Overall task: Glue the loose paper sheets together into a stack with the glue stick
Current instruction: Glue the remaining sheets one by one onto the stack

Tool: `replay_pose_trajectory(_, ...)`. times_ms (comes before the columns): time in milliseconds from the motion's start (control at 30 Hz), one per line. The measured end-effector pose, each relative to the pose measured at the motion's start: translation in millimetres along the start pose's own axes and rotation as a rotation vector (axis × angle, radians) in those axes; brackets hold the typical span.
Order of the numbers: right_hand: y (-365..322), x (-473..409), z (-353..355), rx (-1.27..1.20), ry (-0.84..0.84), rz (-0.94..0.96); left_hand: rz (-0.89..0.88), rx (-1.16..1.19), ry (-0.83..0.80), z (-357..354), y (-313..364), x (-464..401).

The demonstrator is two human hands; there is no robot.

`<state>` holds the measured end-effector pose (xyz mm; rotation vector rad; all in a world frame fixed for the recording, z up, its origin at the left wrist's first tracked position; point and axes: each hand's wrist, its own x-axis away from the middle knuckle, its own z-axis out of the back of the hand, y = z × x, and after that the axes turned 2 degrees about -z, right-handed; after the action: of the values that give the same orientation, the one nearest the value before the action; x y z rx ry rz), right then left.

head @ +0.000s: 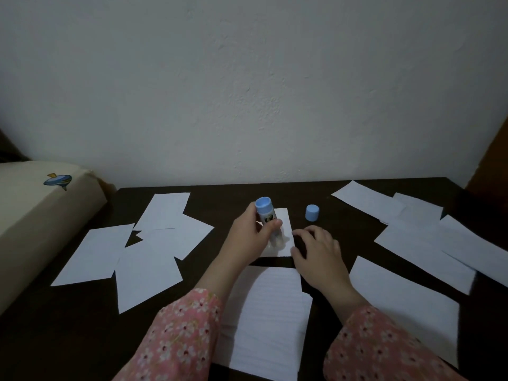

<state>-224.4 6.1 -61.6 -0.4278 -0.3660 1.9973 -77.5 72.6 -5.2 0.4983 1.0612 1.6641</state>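
Observation:
My left hand (250, 237) grips a glue stick (268, 218) with a blue end up, its lower end pressed onto a small white sheet (284, 229) at the table's middle. My right hand (316, 251) rests with fingers spread on that sheet's right edge, holding nothing. The blue cap (312, 212) stands alone just right of the sheet. Several loose white sheets (154, 248) lie overlapping on the left. More loose sheets (420, 243) lie on the right. A lined sheet (269, 320) lies between my forearms.
The dark table (68, 325) ends at a white wall (247, 92) behind. A beige cushion (35, 210) with a blue print sits at the left edge. A large white sheet (406, 303) lies near my right sleeve.

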Motion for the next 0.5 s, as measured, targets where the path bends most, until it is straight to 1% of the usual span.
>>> replay_pose_trajectory(100, -0.2, -0.3, 1.0, 0.002, -0.026, 0.013, -0.030, -0.070, -0.017, -4.4, -1.9, -1.1)
replay_pose_trajectory(367, -0.4, -0.7, 1.9, 0.050, -0.071, 0.033, -0.096, -0.049, -0.059, -8.2, -0.3, 2.1)
replay_pose_trajectory(500, -0.4, 0.6, 1.9, 0.068, -0.062, 0.052, -0.110, -0.054, -0.089, -12.5, -1.2, 2.8)
